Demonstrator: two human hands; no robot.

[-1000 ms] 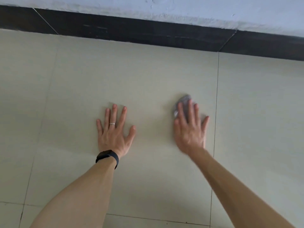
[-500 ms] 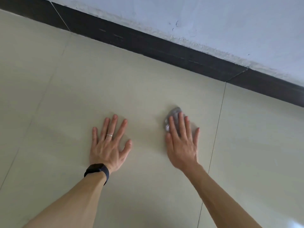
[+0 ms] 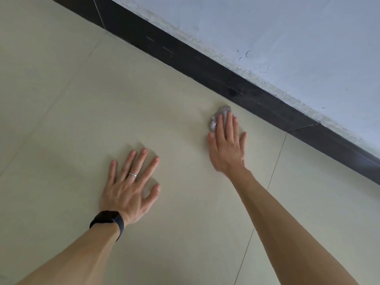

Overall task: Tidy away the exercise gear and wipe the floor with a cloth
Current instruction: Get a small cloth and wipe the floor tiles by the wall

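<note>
A small grey cloth (image 3: 218,116) lies on the beige tiled floor (image 3: 82,99), close to the dark skirting board. My right hand (image 3: 227,147) presses flat on it with straight fingers, so only the cloth's far and left edges show past my fingertips. My left hand (image 3: 131,188) rests flat on the floor to the left and nearer to me, its fingers spread, a ring on one finger and a black band on the wrist. No exercise gear is in view.
A dark skirting board (image 3: 226,79) runs diagonally from top left to right along the foot of a pale wall (image 3: 287,33). Thin grout lines cross the tiles, one just right of my right forearm.
My right hand has pushed the cloth away from me, up to near the skirting board. My left hand stays planted on the floor. The view has tilted.
</note>
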